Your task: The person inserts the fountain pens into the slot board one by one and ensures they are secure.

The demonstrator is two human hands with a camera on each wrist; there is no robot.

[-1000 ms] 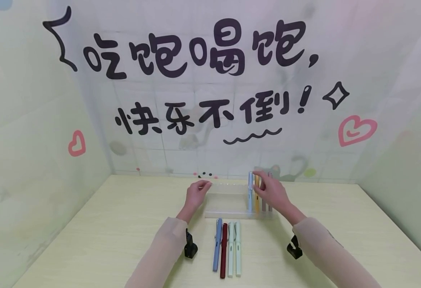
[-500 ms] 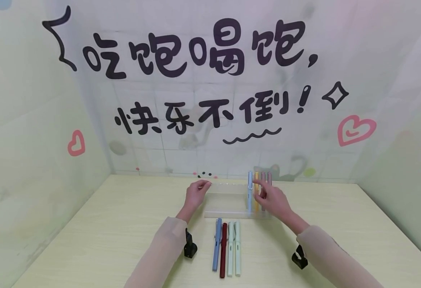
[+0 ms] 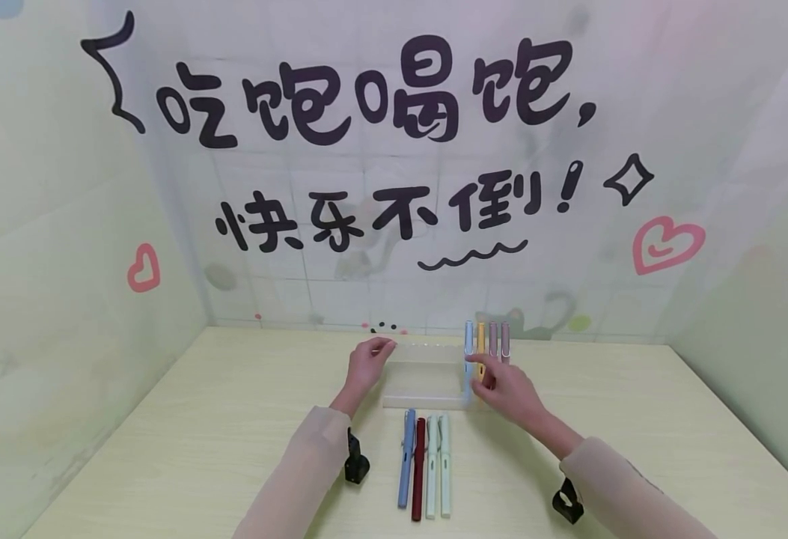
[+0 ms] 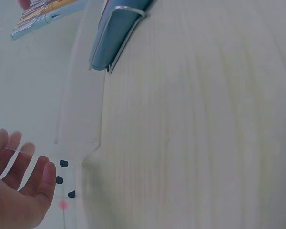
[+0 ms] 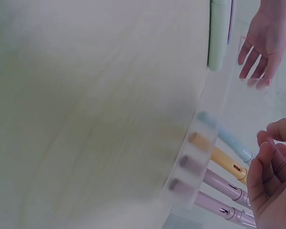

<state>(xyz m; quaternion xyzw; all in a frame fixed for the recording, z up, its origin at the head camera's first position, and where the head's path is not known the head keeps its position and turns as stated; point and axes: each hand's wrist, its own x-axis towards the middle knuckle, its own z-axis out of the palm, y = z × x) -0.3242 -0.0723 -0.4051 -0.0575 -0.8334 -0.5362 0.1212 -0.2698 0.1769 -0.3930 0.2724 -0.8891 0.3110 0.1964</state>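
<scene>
A clear pen stand (image 3: pixel 423 402) is on the table, and my left hand (image 3: pixel 368 363) pinches its upper left edge between thumb and fingers. At its right end a light blue pen (image 3: pixel 469 338), a yellow pen (image 3: pixel 480 335) and two mauve pens (image 5: pixel 222 185) stand side by side. My right hand (image 3: pixel 511 388) is in front of these pens, its index finger by the light blue one; whether they touch is unclear. The right wrist view has its fingers loosely bent, with nothing held. Before the stand lie a blue pen (image 3: pixel 406 460), a dark red pen (image 3: pixel 418 471) and two pale green pens (image 3: pixel 438 471).
The pale wooden table (image 3: pixel 232 449) meets a printed backdrop (image 3: pixel 394 292) behind the stand. Similar sheets hang at both sides. A black wrist camera (image 3: pixel 356 460) is strapped under the left sleeve, and another black camera (image 3: pixel 567 503) under the right.
My right hand has come down and toward me along the front of the standing pens, uncovering the tops of the mauve pens. The left hand has stayed at the stand's edge.
</scene>
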